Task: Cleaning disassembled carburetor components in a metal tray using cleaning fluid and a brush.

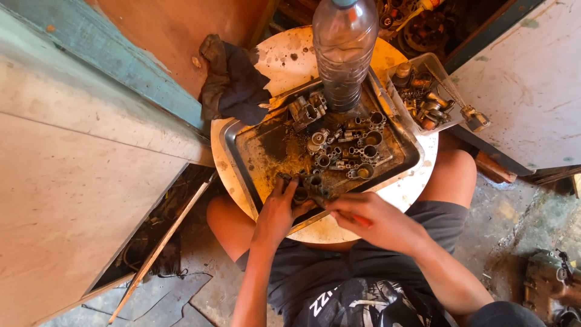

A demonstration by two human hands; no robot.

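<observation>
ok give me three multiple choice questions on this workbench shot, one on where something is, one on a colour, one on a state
1. Where does the plastic bottle stand?
A. at the far edge of the metal tray
B. on the floor
C. in the left hand

2. What colour is the tool handle in the right hand?
A. blue
B. orange-red
C. white

3. What is the left hand doing?
A. hanging free
B. gripping the dark rag
C. holding a small metal part on the tray

Answers: 1 A, it rises from the tray's far side. 2 B, an orange-red bit shows under the fingers. 3 C, its fingers close on the part at the tray's near edge.
</observation>
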